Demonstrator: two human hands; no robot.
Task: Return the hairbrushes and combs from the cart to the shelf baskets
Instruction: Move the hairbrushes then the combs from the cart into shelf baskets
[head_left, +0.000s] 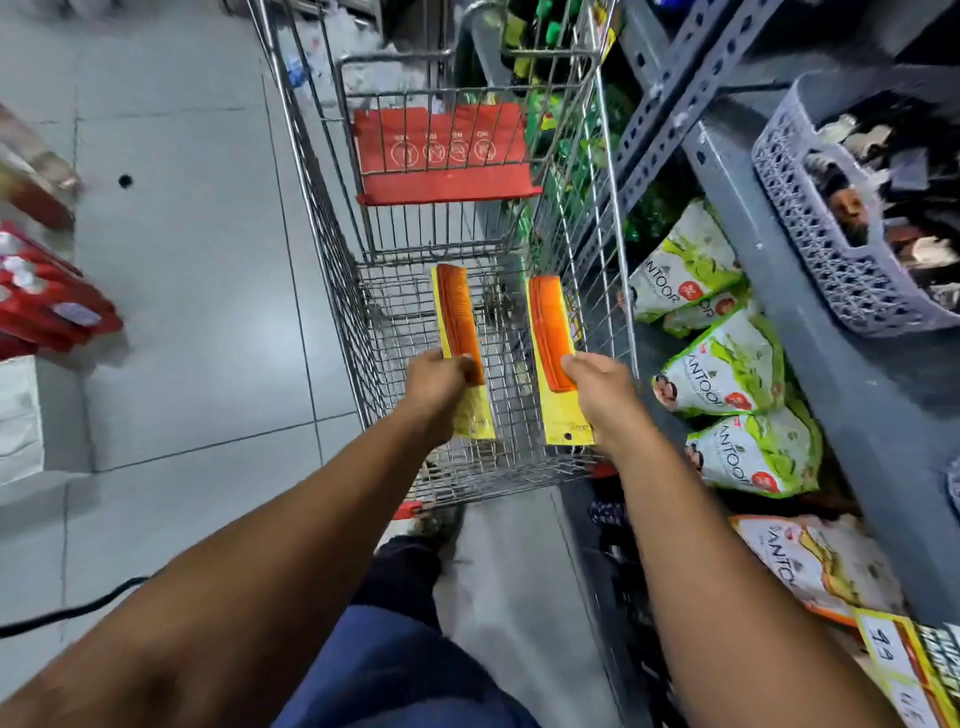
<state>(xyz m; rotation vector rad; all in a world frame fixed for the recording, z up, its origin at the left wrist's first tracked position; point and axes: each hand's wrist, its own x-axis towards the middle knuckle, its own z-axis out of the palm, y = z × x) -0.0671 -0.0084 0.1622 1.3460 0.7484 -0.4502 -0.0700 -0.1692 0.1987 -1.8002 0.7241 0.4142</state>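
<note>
1. My left hand (439, 382) grips an orange plastic comb on a yellow backing card (460, 332), held above the wire shopping cart (332, 249).
2. My right hand (602, 387) grips a second orange carded comb (553, 335), just left of the grey shelf (841, 415).
3. Both combs' long axes point away from me, cards' hang-holes nearest.
4. A grey perforated plastic basket (810, 228) sits on that shelf.
</note>
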